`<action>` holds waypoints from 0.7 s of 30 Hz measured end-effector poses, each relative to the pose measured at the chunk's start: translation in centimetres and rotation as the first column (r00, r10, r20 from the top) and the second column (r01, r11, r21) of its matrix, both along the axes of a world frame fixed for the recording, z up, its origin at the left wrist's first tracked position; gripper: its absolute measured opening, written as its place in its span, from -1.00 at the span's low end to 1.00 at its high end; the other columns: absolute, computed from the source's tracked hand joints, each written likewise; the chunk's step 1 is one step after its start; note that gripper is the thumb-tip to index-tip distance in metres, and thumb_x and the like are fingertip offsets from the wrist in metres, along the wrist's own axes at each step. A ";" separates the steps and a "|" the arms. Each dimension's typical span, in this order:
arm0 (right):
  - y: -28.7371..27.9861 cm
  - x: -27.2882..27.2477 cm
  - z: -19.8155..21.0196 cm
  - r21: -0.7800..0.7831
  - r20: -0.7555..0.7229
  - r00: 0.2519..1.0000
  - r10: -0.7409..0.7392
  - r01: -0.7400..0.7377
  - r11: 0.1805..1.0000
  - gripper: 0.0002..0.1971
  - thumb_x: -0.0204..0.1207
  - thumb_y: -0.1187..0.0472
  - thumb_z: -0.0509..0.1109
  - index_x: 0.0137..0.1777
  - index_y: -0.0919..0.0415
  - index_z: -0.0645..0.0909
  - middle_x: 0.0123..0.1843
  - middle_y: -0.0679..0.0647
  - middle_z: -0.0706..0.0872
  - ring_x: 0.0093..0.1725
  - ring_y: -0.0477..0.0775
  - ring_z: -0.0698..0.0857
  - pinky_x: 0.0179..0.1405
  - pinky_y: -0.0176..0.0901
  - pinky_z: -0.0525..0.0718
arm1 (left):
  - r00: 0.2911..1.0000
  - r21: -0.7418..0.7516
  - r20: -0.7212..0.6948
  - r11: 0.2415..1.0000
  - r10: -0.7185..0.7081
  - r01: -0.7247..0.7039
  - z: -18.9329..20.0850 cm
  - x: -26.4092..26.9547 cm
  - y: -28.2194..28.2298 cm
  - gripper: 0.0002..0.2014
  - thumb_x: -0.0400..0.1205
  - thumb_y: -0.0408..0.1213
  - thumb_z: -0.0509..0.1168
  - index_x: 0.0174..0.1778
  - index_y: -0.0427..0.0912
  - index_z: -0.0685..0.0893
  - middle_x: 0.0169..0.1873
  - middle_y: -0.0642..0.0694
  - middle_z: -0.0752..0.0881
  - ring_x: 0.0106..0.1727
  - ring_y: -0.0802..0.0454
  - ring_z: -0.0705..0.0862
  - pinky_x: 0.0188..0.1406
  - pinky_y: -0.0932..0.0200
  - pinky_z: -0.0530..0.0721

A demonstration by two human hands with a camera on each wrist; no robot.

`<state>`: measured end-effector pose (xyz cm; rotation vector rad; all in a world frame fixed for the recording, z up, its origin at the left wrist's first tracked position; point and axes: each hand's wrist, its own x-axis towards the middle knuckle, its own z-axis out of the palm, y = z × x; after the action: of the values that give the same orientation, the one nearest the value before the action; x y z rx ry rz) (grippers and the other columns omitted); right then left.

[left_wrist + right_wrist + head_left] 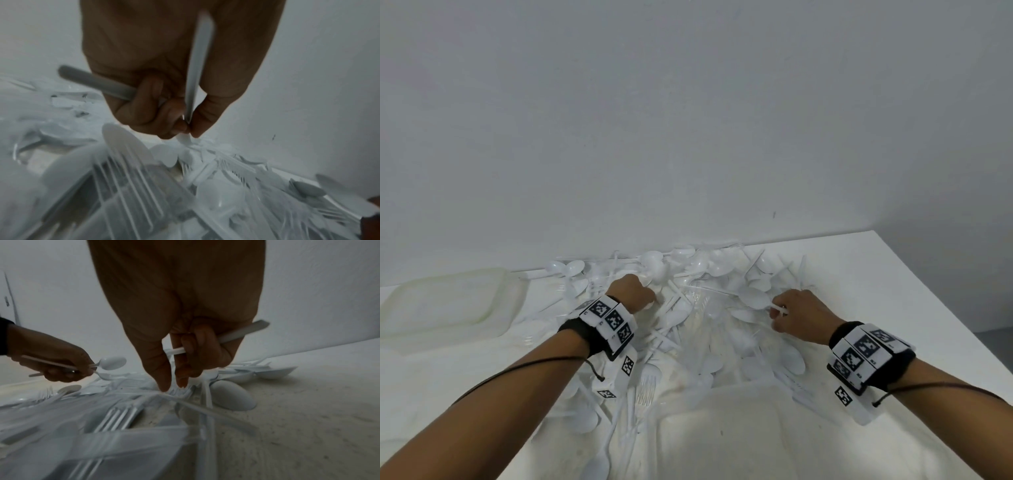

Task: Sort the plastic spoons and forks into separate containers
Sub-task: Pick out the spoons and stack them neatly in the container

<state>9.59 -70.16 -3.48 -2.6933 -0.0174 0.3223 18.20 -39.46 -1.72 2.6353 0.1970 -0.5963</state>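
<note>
A white table (893,284) stands against a pale wall (688,120), and a wide heap of white plastic spoons and forks (709,329) covers its middle, reaching back to the wall. Left of the heap lies a translucent container (445,305), shallow and rectangular. On the near side of the heap sits a second container (726,431), hard to make out against the table.

The left hand (635,291) is over the far middle of the heap, fingers curled round two spoons (112,363): one handle pinched between thumb and fingertips, the other tucked under the curled fingers. The right hand (803,317) is over the heap's right part, its last fingers clenched round a white utensil handle (242,333), while thumb and forefinger reach down to a fork (180,391) in the heap.
</note>
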 end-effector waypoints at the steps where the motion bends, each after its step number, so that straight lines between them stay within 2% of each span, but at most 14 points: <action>1: 0.2 0.2 -0.2 -0.012 -0.004 1.000 0.017 -0.017 1.000 -0.97 0.33 0.25 0.47 -0.25 0.18 0.67 -0.20 0.01 0.70 -0.20 0.01 0.66 -0.33 -0.37 0.49 | 1.000 -0.022 0.001 1.000 -0.001 0.001 0.4 -0.1 0.4 -0.81 0.55 -0.37 0.25 -0.39 -0.26 0.47 -0.35 -0.18 0.59 -0.41 -0.08 0.53 -0.58 0.27 0.39; 4: 0.6 0.4 -0.5 -0.060 -0.019 0.997 0.069 -0.070 0.996 -0.91 0.30 0.26 0.45 -0.23 0.17 0.60 -0.25 -0.05 0.62 -0.21 0.02 0.61 -0.36 -0.31 0.44 | 1.000 -0.136 -0.009 0.991 0.006 -0.007 1.4 -0.8 1.7 -0.83 0.60 -0.40 0.18 -0.33 -0.29 0.48 -0.47 -0.14 0.55 -0.57 -0.01 0.45 -0.68 0.33 0.34; 8: 1.1 0.5 -0.9 -0.144 -0.009 0.992 0.126 -0.126 0.982 -0.87 0.32 0.25 0.42 -0.25 0.08 0.50 -0.32 -0.11 0.52 -0.22 0.05 0.59 -0.37 -0.25 0.43 | 1.000 -0.226 0.011 0.974 0.027 -0.024 1.6 -1.4 3.5 -0.86 0.64 -0.41 0.13 -0.25 -0.30 0.48 -0.46 -0.17 0.57 -0.57 -0.02 0.47 -0.66 0.29 0.36; 10: 1.4 0.4 -1.3 -0.196 0.011 0.987 0.159 -0.154 0.969 -0.81 0.36 0.24 0.40 -0.26 0.01 0.41 -0.27 -0.12 0.45 -0.18 0.06 0.56 -0.36 -0.23 0.40 | 0.998 -0.253 0.031 0.966 0.052 -0.043 1.3 -1.6 4.3 -0.85 0.65 -0.41 0.12 -0.24 -0.28 0.47 -0.44 -0.18 0.60 -0.56 -0.03 0.53 -0.63 0.26 0.42; 12: 1.5 0.2 -1.5 -0.239 0.016 0.984 0.176 -0.168 0.956 -0.81 0.41 0.20 0.39 -0.17 0.01 0.39 -0.16 -0.06 0.42 -0.13 0.07 0.55 -0.30 -0.20 0.40 | 0.994 -0.288 0.044 0.954 0.096 -0.079 1.1 -1.8 4.7 -0.87 0.66 -0.40 0.10 -0.21 -0.28 0.45 -0.41 -0.19 0.59 -0.55 -0.03 0.55 -0.63 0.26 0.44; 17: 1.4 0.0 -1.4 -0.266 0.058 0.983 0.172 -0.151 0.952 -0.89 0.48 0.16 0.34 -0.14 0.05 0.42 -0.07 0.01 0.48 -0.08 0.08 0.56 -0.20 -0.18 0.44 | 0.979 -0.412 0.042 0.896 0.199 -0.164 0.8 -1.5 4.4 -0.91 0.57 -0.48 0.13 -0.23 -0.25 0.42 -0.44 -0.17 0.42 -0.56 -0.01 0.36 -0.59 0.28 0.23; 21: 1.1 -0.1 -0.9 -0.241 0.109 0.981 0.158 -0.128 0.962 -0.88 0.49 0.15 0.34 -0.18 0.09 0.43 -0.14 0.01 0.49 -0.18 0.07 0.50 -0.24 -0.14 0.44 | 0.984 -0.344 0.130 0.936 0.123 -0.072 0.8 -0.9 2.9 -0.89 0.57 -0.37 0.22 -0.27 -0.27 0.50 -0.47 -0.13 0.48 -0.53 -0.05 0.46 -0.52 0.24 0.38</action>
<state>9.46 -69.09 -4.38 -2.9498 -0.2270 0.2049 17.26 -36.55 -0.89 2.3077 0.1625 -0.3594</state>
